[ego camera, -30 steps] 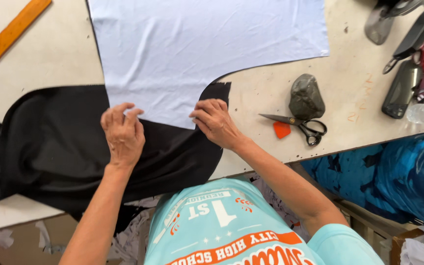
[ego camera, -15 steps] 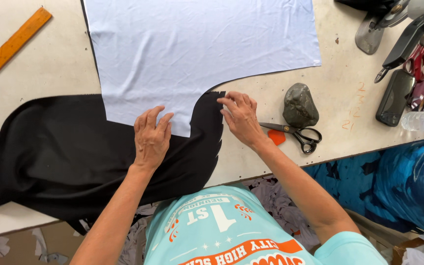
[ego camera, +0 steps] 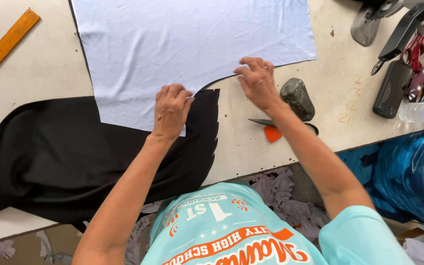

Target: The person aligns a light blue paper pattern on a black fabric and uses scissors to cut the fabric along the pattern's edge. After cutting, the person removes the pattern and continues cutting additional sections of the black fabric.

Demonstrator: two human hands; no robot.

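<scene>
- A white pattern sheet is laid flat on the black fabric, which is spread over the left half of the table and hangs down over the near edge.
- The left hand is pressed palm down on the lower edge of the white pattern sheet, just where it meets the black fabric. The fingers are stretched almost flat and nothing is gripped by them; the sheet is only held down.
- The right hand is placed on the curved edge of the sheet, nearer to the middle of the table. Its fingers are bent a little with the tips on the edge; whether the edge is pinched cannot be told.
- The right border of the black fabric is seen already cut in a stepped, jagged line towards the near edge, so some cutting is judged to be done.
- The black fabric under the sheet is seen only as a thin dark line along the curved edge and the left side, so the cutting along the outline seems largely left, in this judgement.
- The scissors, partly hidden behind the right forearm, lie on the table with an orange chalk piece, untouched.
- A grey stone is set just beside the right hand, and a wooden ruler lies near the far left corner.
</scene>
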